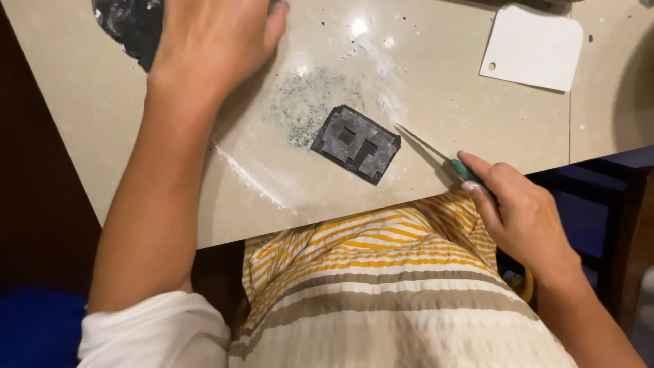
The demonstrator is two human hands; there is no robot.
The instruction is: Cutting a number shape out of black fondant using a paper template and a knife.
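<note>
Two bare hands work over a pale stone table (477, 116) dusted with white powder. Largest on it is a dark sheet of dough (129, 24) at the far left corner, partly cut off by the frame and partly covered. The left hand (211, 37) lies flat on its right edge, fingers stretched forward and held close together, palm down.

Far right lies a white plastic scraper (535, 46) with rounded corners, well apart from both hands.

Near the middle sits a dark square piece of dough (356, 143), turned so one corner points toward the near edge, with square patches cut into its top. Just left of it is a grey smear of powder (306, 105).

The right hand (521, 211) hangs past the near edge of the table, fingers curled around the green handle of a thin knife (426, 145), forefinger laid along it. The knife's long axis runs from near right to far left, its tip pointing at the square's right corner, just beside it.
</note>
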